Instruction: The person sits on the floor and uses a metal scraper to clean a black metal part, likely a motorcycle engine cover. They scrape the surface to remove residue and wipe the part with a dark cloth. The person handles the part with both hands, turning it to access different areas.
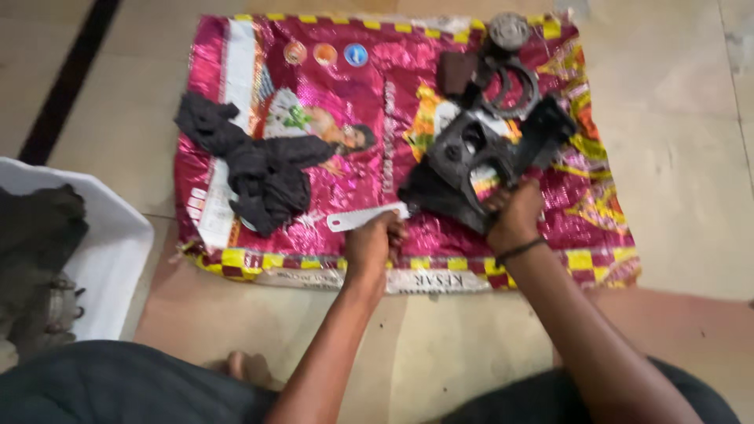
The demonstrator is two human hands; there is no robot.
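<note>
My left hand (375,239) grips one end of a flat grey metal strip like a saw blade (365,217), which lies across a shiny pink printed sack (369,118) spread on the floor. My right hand (514,212) holds the near edge of a black, grimy machine housing (479,153) with openings in it, tilted up off the sack. The strip's far end reaches toward the housing's lower left corner.
A dark crumpled rag (255,161) lies on the sack's left half. Black rings (514,86), a dark block (457,72) and a round grey part (509,30) sit at the sack's far right corner. A white container (110,243) with dark items stands at left on the tiled floor.
</note>
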